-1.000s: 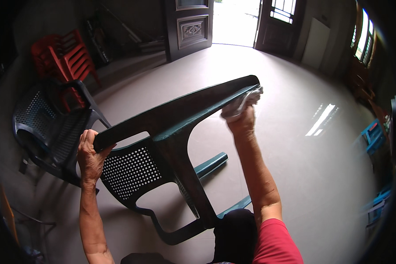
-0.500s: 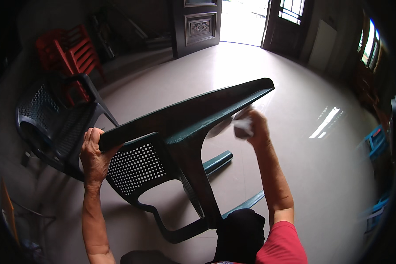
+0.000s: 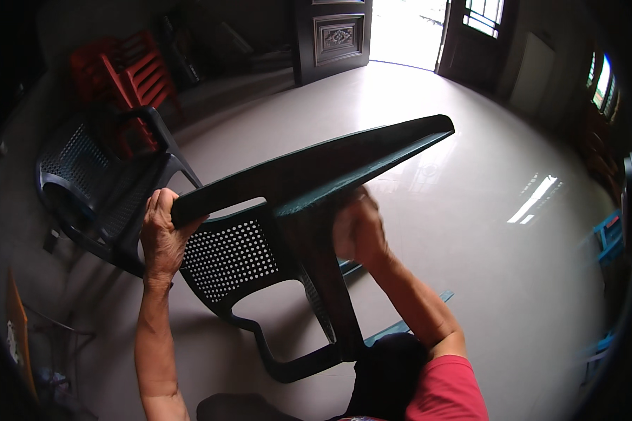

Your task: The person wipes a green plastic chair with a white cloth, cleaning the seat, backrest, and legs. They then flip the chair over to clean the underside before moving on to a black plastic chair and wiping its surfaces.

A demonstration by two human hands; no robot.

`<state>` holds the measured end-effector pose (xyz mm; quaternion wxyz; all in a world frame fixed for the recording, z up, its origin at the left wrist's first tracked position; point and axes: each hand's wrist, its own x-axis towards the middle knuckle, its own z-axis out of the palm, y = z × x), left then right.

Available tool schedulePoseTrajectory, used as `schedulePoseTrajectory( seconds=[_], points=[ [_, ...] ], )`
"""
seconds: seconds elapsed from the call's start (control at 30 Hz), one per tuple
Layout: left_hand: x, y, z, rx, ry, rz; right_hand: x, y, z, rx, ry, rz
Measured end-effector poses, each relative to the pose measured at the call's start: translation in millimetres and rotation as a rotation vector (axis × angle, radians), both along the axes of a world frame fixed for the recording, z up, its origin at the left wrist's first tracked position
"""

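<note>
A dark green plastic armchair is tipped over in front of me, with its perforated panel low on the left and one long leg slanting up to the right. My left hand is closed around the near left end of that leg. Against the inner side, where the leg meets another chair part, my right hand is closed and blurred by motion. The grey cloth it carries is mostly hidden behind the fingers. My dark-clothed knee is beside the chair's lower end.
Another dark plastic armchair stands upright at left, with stacked red chairs behind it. Glossy pale floor tiles surround me. An open carved door is at the back; blue stools stand at the right edge.
My right hand has moved left and downward with the cloth, from under the leg's outer part to the joint. My left hand keeps its grip. The whole view has shifted slightly.
</note>
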<state>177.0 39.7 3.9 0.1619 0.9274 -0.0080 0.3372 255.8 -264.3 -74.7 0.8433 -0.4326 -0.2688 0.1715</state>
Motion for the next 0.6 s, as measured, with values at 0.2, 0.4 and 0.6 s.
schedulePoseTrajectory(
  seconds=[0.2,0.4,0.6],
  points=[
    [4.4,3.3,-4.3,0.008,-0.043,-0.008,-35.6,-27.9,17.9,-0.879,-0.183,0.043],
    [5.1,1.7,-2.8,-0.019,-0.048,-0.016,-67.8,-81.9,-12.2,-1.136,-0.005,0.357],
    [0.2,2.7,-7.4,0.002,-0.087,-0.031,-39.2,-32.4,12.4,-0.181,0.31,-0.178]
  ],
)
